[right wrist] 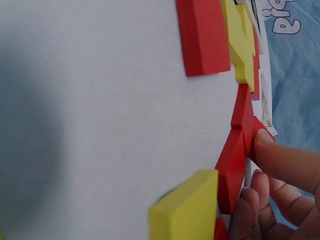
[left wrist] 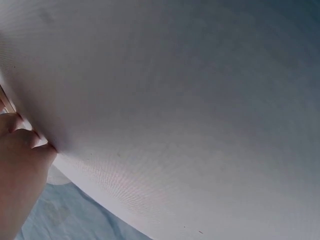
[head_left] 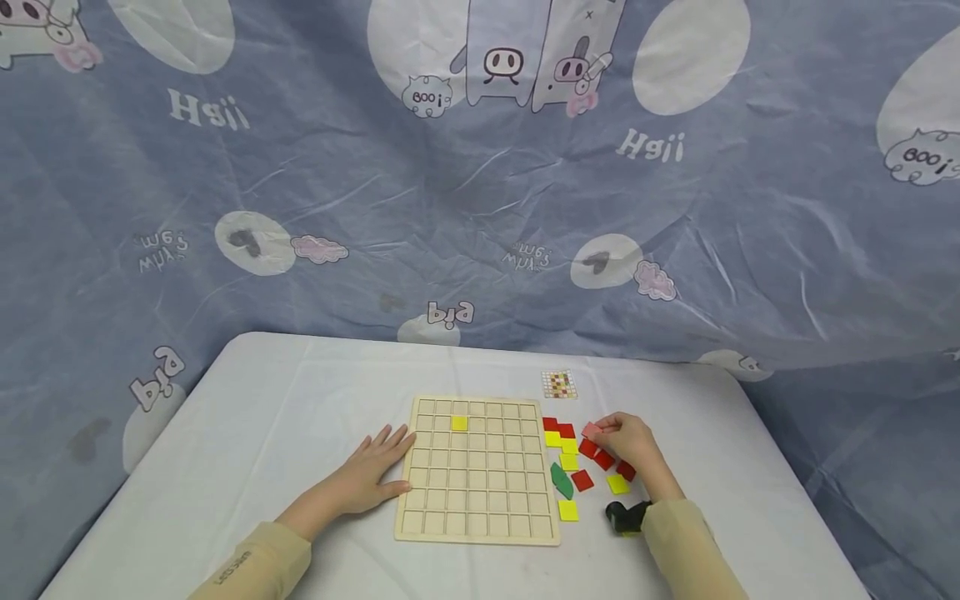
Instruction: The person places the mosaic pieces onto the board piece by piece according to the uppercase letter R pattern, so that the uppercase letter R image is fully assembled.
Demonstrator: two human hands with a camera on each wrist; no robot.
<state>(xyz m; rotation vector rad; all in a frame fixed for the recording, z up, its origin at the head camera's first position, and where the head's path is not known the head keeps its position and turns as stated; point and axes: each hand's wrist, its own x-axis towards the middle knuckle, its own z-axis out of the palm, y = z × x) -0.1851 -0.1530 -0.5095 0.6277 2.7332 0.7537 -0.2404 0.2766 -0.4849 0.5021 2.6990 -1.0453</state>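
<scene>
Red tile (head_left: 591, 431) pinched by right hand (head_left: 628, 437), thumb against fingers.
Grid board (head_left: 477, 541) lies left of that grip; left hand (head_left: 366, 477), fingers spread, touches the board edge farthest from it.

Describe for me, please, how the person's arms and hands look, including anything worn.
The left sleeve and right sleeve are beige; the left bears dark lettering, too small to read. The left hand and right hand wear no gloves. A black object shows beside the right cuff; whether it is worn is unclear.
</scene>
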